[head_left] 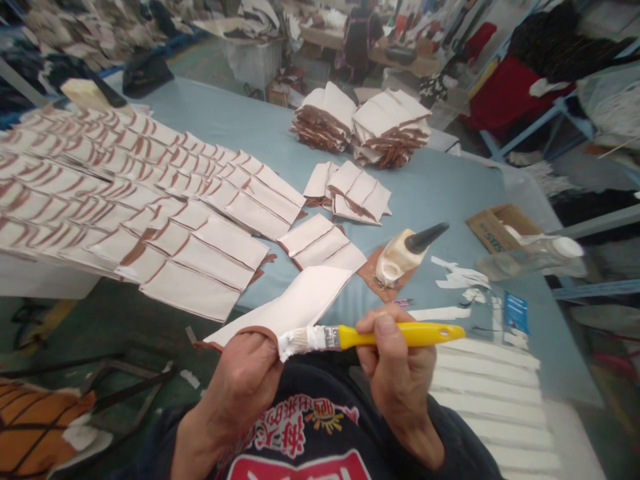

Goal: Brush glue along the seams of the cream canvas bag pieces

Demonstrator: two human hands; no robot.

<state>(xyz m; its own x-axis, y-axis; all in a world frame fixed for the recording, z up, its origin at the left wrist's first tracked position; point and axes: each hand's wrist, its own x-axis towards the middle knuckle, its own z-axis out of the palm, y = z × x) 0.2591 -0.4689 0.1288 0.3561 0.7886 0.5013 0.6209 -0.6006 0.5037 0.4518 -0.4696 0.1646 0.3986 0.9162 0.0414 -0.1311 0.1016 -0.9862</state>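
Observation:
My right hand (pixel 400 360) is closed round the yellow handle of a paintbrush (pixel 345 335), which lies level and points left. White paste coats the bristles, and their tip touches or nearly touches the edge of a pale panel (pixel 295 300) with a brown edge. My left hand (pixel 245 373) grips that panel at its near side, where the edge curls over the fingers; the fingertips are hidden beneath it. Beyond the brush, a cream glue bottle (pixel 395 260) with a dark nozzle rests on a brown scrap (pixel 365 277). A folded pale piece (pixel 323 243) lies just behind the panel.
Overlapping rows of pale pieces (pixel 200 250) cover the table's left side. Stacked bundles (pixel 390 123) stand at the back. White strips (pixel 490 380) lie at the right, near a blue packet (pixel 516 312), a clear bottle (pixel 530 257) and a cardboard box (pixel 493 230).

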